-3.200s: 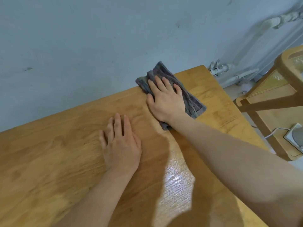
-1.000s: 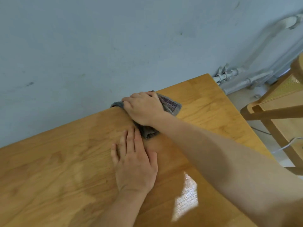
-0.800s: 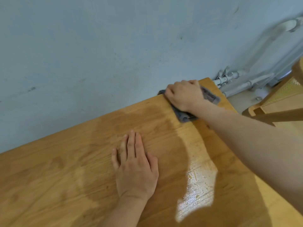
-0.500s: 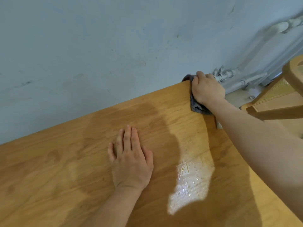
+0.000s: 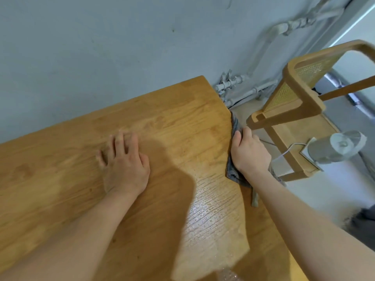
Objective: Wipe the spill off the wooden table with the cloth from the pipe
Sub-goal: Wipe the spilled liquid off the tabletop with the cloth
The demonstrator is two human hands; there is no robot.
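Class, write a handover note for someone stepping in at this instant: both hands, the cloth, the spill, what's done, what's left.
Left hand: open, flat on the wooden table, holding nothing.
Right hand: grips the cloth against the table's right edge.
Done: cloth fetched and in use on the table.
Left: a wet, glossy patch shows on the tabletop nearer the person, inboard of the cloth; it probably needs wiping next.

The left hand (image 5: 125, 169) lies on the table (image 5: 60, 179), the right hand (image 5: 250, 155) with the cloth (image 5: 233, 173) at its right edge, a chair (image 5: 300, 110) beyond.
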